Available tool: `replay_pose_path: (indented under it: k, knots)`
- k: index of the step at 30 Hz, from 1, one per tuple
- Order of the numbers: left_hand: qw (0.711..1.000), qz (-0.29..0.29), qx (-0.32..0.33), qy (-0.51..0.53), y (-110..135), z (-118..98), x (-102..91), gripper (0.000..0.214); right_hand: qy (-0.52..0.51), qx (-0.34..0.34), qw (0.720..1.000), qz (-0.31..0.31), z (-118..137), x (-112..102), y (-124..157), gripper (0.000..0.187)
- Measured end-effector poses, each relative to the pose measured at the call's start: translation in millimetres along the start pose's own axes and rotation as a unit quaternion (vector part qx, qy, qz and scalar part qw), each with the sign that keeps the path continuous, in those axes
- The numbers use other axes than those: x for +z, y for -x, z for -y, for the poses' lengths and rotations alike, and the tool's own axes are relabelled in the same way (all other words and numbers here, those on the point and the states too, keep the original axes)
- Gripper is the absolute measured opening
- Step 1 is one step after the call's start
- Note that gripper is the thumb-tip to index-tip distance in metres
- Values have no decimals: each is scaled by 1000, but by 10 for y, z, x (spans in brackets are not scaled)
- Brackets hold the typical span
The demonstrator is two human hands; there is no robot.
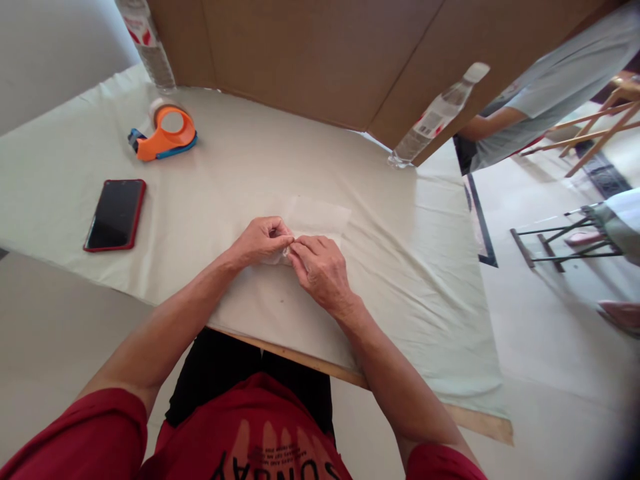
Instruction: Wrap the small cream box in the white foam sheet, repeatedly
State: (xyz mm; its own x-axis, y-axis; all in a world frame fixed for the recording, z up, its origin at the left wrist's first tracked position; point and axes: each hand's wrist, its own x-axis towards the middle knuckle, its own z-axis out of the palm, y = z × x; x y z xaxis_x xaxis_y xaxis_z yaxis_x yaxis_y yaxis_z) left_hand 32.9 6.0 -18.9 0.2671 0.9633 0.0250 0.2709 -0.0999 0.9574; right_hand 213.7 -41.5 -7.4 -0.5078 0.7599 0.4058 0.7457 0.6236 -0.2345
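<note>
A thin, see-through plastic bag (pixel 320 215) lies on the cloth-covered table (pixel 240 167), its far part spread flat and its near part bunched under my fingers. My left hand (pixel 263 240) pinches the near edge of the plastic between thumb and fingertips. Right beside it, my right hand (pixel 323 270) is closed on the same edge, and the fingertips of both hands meet. Whatever lies within the bunched plastic is mostly covered by my fingers.
To the left are a phone (pixel 116 215) with a red case and an orange tape dispenser (pixel 173 133). Water bottles (pixel 440 113) stand against a brown cardboard panel (pixel 300 53) at the back. A person's arm (pixel 500 123) shows behind the panel, and a folding stool (pixel 555 240) stands at right.
</note>
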Motion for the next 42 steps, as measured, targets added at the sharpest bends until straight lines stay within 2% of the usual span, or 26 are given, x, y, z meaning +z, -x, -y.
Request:
replay_pose_path:
  k: [5,8,10,15,20,24,29,33,36,39,42]
  knots:
    - [999,-17,-19,-25,12,-23,-37,27,21,-9,1000,7,-3,-31,-12,13]
    - [998,-41,-22,-47,65,-112,-126,32,30,-23,999,23,-11,-56,-11,12]
    - [994,-42,-50,-82,127,-180,-204,38,26,-31,998,40,-22,-58,-12,13]
    - [967,-7,-113,-229,284,-262,-362,47,58,-41,996,62,-11,-48,-37,19]
    - [944,-36,-174,-277,305,-264,-418,62,137,-41,987,77,52,-44,-69,21]
    - [943,-20,-215,-253,265,-256,-413,65,154,-47,983,83,55,-35,-80,21]
    - [954,-20,-249,-164,221,-199,-352,25,151,-59,982,96,43,-49,-108,22]
    - [969,-63,-219,-99,207,-243,-239,29,153,-66,980,107,47,-59,-147,23]
    - [968,-92,-233,-4,195,-332,-148,25,153,-75,979,112,37,-51,-173,21]
    - [962,-85,-249,76,181,-395,-85,17,147,-76,980,112,23,-48,-182,21]
    - [961,-71,-244,106,173,-405,-46,13,119,-62,986,103,18,-69,-172,23]
